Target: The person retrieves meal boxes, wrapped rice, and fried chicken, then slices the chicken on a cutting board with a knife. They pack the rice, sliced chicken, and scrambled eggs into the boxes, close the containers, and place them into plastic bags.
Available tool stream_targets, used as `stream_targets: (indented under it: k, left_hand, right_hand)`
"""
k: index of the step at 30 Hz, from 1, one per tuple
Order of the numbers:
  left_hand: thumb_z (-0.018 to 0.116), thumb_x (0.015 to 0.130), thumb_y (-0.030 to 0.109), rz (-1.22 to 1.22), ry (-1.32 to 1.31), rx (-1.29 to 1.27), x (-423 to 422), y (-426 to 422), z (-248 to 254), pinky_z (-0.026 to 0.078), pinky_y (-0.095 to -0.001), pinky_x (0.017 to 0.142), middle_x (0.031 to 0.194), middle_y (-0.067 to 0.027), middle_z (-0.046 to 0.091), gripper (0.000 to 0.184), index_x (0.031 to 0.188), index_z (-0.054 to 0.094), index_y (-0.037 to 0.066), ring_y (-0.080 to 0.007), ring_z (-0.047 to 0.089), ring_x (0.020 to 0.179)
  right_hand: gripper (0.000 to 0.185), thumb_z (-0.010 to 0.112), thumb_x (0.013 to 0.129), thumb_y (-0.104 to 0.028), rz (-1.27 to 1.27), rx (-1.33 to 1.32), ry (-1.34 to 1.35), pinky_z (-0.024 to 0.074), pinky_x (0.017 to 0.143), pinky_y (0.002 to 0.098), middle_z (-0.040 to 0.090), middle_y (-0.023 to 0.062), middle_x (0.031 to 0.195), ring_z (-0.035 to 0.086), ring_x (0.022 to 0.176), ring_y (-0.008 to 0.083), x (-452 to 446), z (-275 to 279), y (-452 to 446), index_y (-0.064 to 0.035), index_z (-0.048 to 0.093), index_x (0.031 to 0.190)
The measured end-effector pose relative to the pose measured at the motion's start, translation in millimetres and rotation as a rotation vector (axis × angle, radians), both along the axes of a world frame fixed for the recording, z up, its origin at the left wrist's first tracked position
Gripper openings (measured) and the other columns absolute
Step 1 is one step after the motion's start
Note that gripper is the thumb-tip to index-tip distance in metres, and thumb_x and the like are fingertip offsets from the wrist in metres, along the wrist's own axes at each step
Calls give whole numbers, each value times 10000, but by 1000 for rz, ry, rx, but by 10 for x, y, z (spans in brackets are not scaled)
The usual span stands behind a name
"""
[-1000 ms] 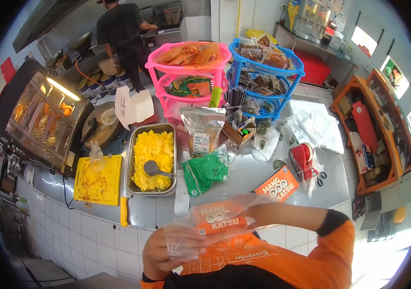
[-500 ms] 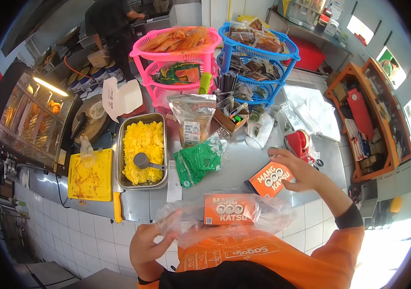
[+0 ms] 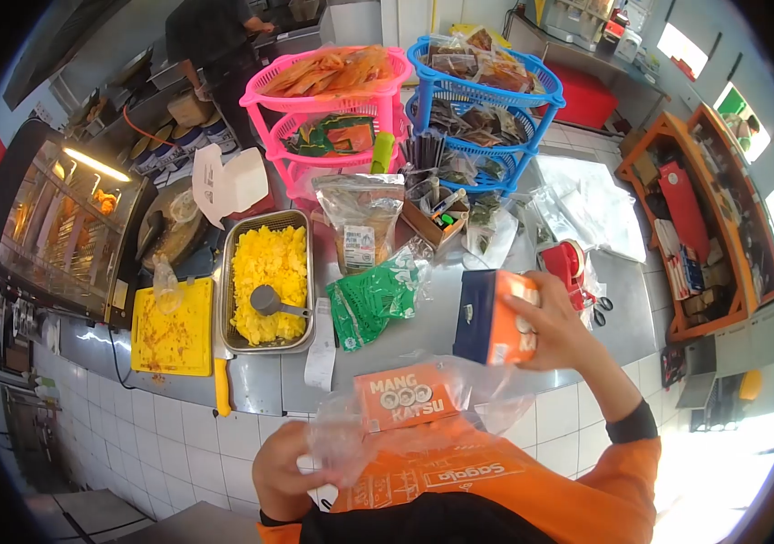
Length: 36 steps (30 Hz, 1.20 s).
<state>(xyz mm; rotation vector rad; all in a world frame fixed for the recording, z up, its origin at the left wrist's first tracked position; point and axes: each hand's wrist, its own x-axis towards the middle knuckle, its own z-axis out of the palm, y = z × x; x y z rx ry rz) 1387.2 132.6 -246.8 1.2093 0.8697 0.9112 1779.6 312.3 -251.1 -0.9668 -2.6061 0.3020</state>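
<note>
My right hand (image 3: pixel 554 319) grips an orange and dark-blue food box (image 3: pixel 477 315), lifted above the counter's front edge. My left hand (image 3: pixel 292 467) is closed on the side of a clear plastic bag (image 3: pixel 337 431) held before my body. A second orange food box (image 3: pixel 405 396), printed "MANG KATSU", lies inside that bag. The bag's right side spreads loosely below the lifted box. Green printed packets (image 3: pixel 373 304) and a paper slip (image 3: pixel 320 349) lie on the counter nearby.
A metal tray of yellow food (image 3: pixel 226 313) holds a grey scoop. Left are a yellow cutting board (image 3: pixel 174 331) and a yellow-handled knife (image 3: pixel 222 385). Pink (image 3: pixel 323 95) and blue baskets (image 3: pixel 486 91) stand behind. A red tape dispenser (image 3: pixel 568 267) and scissors (image 3: pixel 600 310) sit right. A person (image 3: pixel 210 54) stands behind.
My right hand has raised and turned its box, so the dark-blue side shows. The bag with the other box has shifted slightly left and tilted.
</note>
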Motion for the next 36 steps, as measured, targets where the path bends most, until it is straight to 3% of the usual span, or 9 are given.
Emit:
stream_targets:
  k: [3, 5, 9, 10, 16, 21, 24, 31, 36]
  left_hand:
    - [732, 795, 357, 51, -46, 116, 111, 190, -170, 504, -274, 625, 813, -113, 700, 682, 1264, 517, -87, -215, 672, 658]
    - [720, 783, 506, 67, -139, 68, 234, 302, -70, 499, -261, 614, 786, -114, 696, 907, 1358, 391, -115, -195, 671, 651]
    - [639, 721, 747, 173, -317, 96, 217, 301, -80, 485, -241, 604, 712, -108, 672, 1260, 1454, 123, -138, -162, 662, 633]
    - [631, 716, 757, 223, -287, 119, 173, 261, -72, 487, -249, 606, 712, -103, 671, 1234, 1429, 189, -147, -160, 655, 621]
    - [708, 782, 548, -5, -138, 288, 41, 99, -356, 500, -290, 613, 679, -109, 639, 832, 1070, 571, -221, -178, 601, 578]
    - [762, 786, 349, -116, -488, 34, 11, -194, -378, 462, -292, 667, 682, -103, 610, 910, 1289, 331, -276, -194, 604, 693]
    - [776, 745, 331, -48, -511, 61, 91, -217, -437, 455, -299, 651, 785, -150, 626, 797, 1255, 474, -203, -232, 610, 746]
    - [825, 593, 337, 228, -668, 449, 179, 59, -307, 427, -359, 513, 702, -187, 649, 544, 820, 704, -142, -307, 576, 548]
    - [832, 600, 303, 277, -405, 365, 151, -333, -132, 471, -397, 623, 730, -172, 657, 488, 877, 727, -85, -320, 623, 635]
  right_hand:
    - [1211, 926, 560, -357, 207, -104, 566, 343, 1023, 551, 325, 267, 1381, 357, 1284, 458, -335, 351, -323, -254, 199, 1523]
    - [1238, 911, 588, -373, 491, -1065, 874, 215, 1143, 478, 269, 197, 1481, 252, 1407, 344, -563, 43, -575, -74, 154, 1521]
    - [1128, 823, 626, -429, 387, -792, 729, 301, 1063, 484, 370, 227, 1375, 373, 1272, 404, -1323, -506, -845, -64, 207, 1499]
    - [1122, 791, 642, -501, 361, -411, 606, 431, 970, 515, 448, 259, 1300, 469, 1181, 448, -1365, -263, -704, -90, 206, 1507]
    - [1055, 787, 621, -444, 289, -449, -397, 407, 969, 550, 461, 274, 1261, 467, 1155, 466, -1260, -210, -556, -350, 222, 1507]
    - [1000, 780, 610, -348, 417, -520, -167, 390, 982, 491, 517, 160, 1280, 459, 1211, 369, -1263, -208, -428, -293, 302, 1487]
    - [995, 784, 602, -388, 300, -341, -342, 361, 1013, 493, 488, 152, 1341, 434, 1259, 351, -1392, -440, -533, -294, 322, 1479]
    - [935, 742, 607, -665, 344, -390, -441, 362, 1026, 475, 381, 208, 1391, 399, 1271, 363, -1338, -612, -521, -295, 442, 1411]
    - [343, 694, 751, -395, 130, -289, -694, 488, 717, 345, 641, 19, 707, 654, 747, 233, -678, 224, -709, -79, 650, 876]
